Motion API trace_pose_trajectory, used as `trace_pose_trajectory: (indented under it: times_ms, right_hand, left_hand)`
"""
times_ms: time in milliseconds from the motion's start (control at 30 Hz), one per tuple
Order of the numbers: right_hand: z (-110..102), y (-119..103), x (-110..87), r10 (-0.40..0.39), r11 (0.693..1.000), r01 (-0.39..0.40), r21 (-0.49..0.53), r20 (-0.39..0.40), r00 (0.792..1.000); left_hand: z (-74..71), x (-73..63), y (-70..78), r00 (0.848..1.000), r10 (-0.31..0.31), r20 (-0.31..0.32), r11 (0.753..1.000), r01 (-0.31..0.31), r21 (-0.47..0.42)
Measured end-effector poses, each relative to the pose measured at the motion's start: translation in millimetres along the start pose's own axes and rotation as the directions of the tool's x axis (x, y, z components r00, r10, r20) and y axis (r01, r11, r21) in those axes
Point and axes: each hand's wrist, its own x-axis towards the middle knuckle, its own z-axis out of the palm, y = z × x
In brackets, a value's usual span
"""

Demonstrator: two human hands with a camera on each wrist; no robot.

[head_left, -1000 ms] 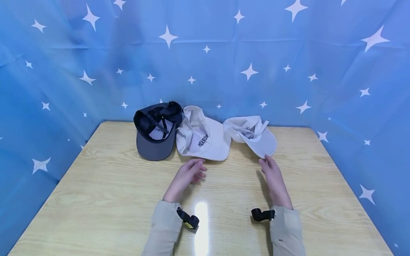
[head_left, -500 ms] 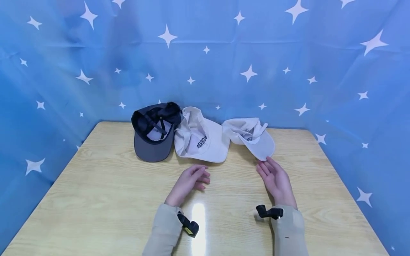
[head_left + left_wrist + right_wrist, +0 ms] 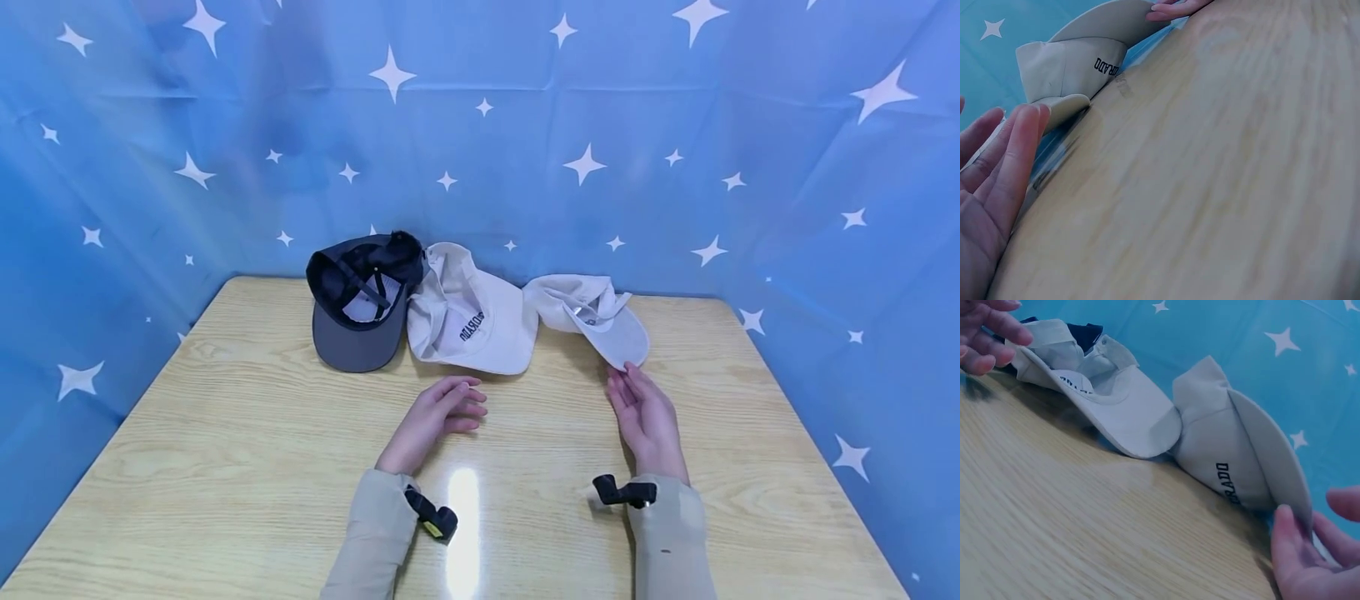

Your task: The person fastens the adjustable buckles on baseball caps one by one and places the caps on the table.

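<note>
Here, right hand (image 3: 651, 417) is touching brim (image 3: 624, 340) of rightmost cap (image 3: 557, 298), left hand (image 3: 433, 418) hovering near middle cap (image 3: 506, 325), both unclenched.

High head view, low wrist views

**Starry blue cloth (image 3: 517, 179) around a pale wooden table (image 3: 540, 433)**

The cloth rises behind the table and runs down both sides, printed with white four-pointed stars (image 3: 584, 164) of mixed sizes. A faint horizontal crease (image 3: 457, 89) crosses the back stretch, and softer wrinkles slant over the side stretches. Its blue is uneven — deeper at the far left, paler toward the right, with a dim patch at the upper left; both wrist views turn it nearer turquoise. The tabletop has a light yellowish grain and rounded far corners, and in the head view its sides spread toward the lower frame. Near the front lies one bright streak — a glossy, upright reflection (image 3: 462, 533).
</note>
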Motion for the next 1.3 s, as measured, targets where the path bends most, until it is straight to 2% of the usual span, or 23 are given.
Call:
trace_pose_trajectory:
  times_ms: [267,567,733,933,1133,1300]
  right_hand:
    - [2.3,1.0,-1.3,0.014,1.000,-0.014,-0.014,0.012,1.000]
    - [11.0,3.0,-2.1,-0.043,0.998,0.048,0.032,-0.133,0.990]
    - [15.4,3.4,-2.2,-0.044,0.999,0.041,-0.018,-0.169,0.985]
    - [17.2,5.8,-1.5,-0.034,0.991,0.017,-0.134,-0.128,0.991]
    - [19.4,13.3,-0.4,-0.090,0.959,0.068,-0.274,-0.068,0.994]
    - [24.4,19.5,-1.8,-0.108,0.959,0.091,-0.270,-0.051,0.993]
  left_hand:
    - [0.5,-1.2,2.6,1.000,0.000,0.005,1.000,0.000,0.012]
    - [0.1,-0.5,4.0,1.000,-0.002,0.003,1.000,0.002,0.010]
    - [-0.5,-0.2,3.7,1.000,-0.001,-0.003,1.000,0.001,0.016]
    - [-0.4,-1.0,3.1,1.000,0.010,0.003,1.000,-0.010,0.015]
    - [0.3,-0.6,1.6,1.000,0.005,0.004,1.000,-0.006,0.014]
    - [0.4,0.8,0.7,1.000,-0.018,-0.002,1.000,0.018,0.025]
